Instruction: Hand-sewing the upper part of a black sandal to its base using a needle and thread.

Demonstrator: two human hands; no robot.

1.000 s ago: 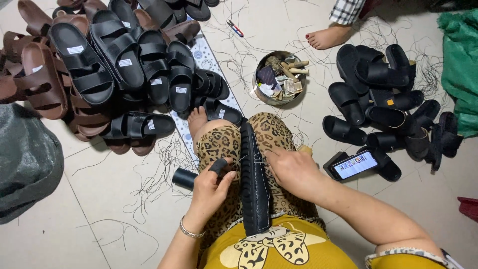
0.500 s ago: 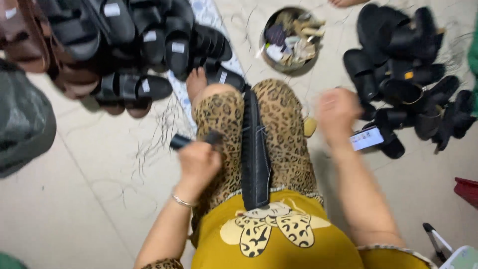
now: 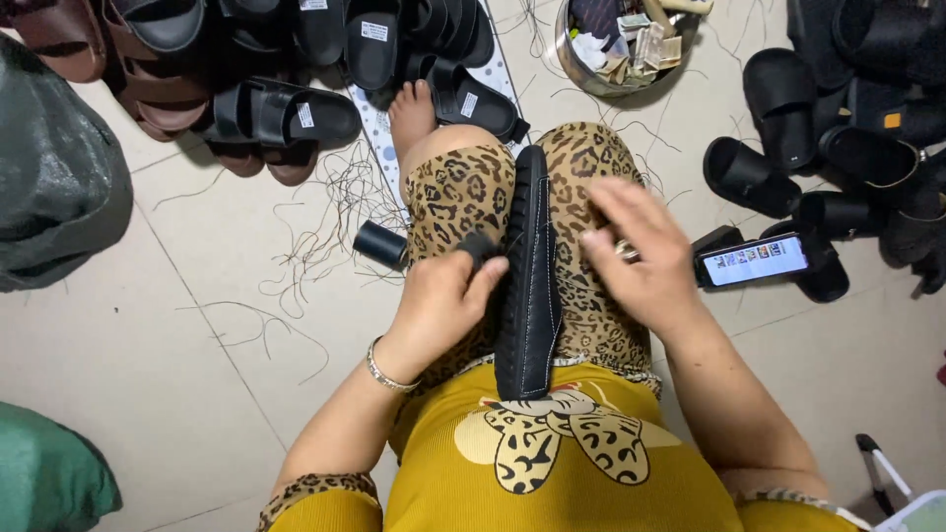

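Note:
A black sandal sole point(image 3: 529, 286) with white stitching lies lengthwise between my knees, on the leopard-print trousers. My left hand point(image 3: 445, 300) grips the sandal's black strap at the sole's left edge. My right hand point(image 3: 639, 254) hovers just right of the sole, blurred, fingers spread; I cannot tell whether it pinches a needle or thread. A ring shows on one finger.
Piles of black and brown sandals point(image 3: 286, 113) lie at the upper left, more black ones point(image 3: 778, 148) at the right. A phone point(image 3: 754, 261) with a lit screen lies by my right knee. A metal bowl point(image 3: 631, 44) of odds stands ahead. A black spool point(image 3: 379, 243) and loose threads point(image 3: 325, 207) lie left.
My right hand swung out to the right, away from the sole, and has come back in beside it. The left hand stayed on the strap. The camera tilted down and closer.

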